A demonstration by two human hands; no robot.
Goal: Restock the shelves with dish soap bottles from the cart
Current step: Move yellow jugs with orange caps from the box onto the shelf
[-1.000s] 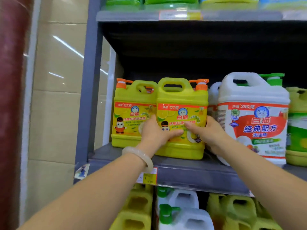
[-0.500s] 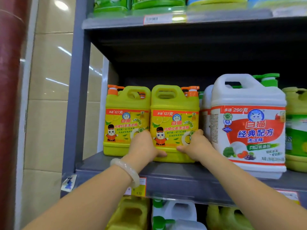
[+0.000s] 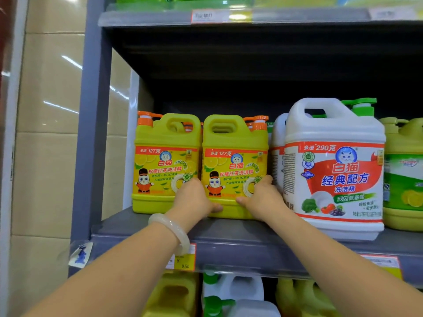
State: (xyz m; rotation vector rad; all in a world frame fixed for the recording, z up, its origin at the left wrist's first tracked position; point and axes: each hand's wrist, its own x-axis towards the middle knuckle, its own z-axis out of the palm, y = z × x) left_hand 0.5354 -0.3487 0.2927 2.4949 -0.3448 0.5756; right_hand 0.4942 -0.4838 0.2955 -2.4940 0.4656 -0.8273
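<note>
Two yellow dish soap bottles with orange pumps stand side by side on the grey shelf (image 3: 242, 234). My left hand (image 3: 193, 197) and my right hand (image 3: 261, 197) grip the lower corners of the right yellow bottle (image 3: 233, 143), thumbs on its front near the base and fingers round its sides. The left yellow bottle (image 3: 158, 156) stands close against it, nearest the shelf's upright. More orange pumps show behind both bottles. The cart is out of view.
A large white soap jug (image 3: 334, 156) with a green pump stands right of my hands, a green-yellow bottle (image 3: 405, 175) beyond it. The blue-grey upright (image 3: 93, 110) and a tiled wall bound the left. Yellow and white bottles fill the shelf below (image 3: 229, 294).
The right yellow bottle slid back on the shelf until level with its neighbour. Both hands slipped down its front to the bottom corners.
</note>
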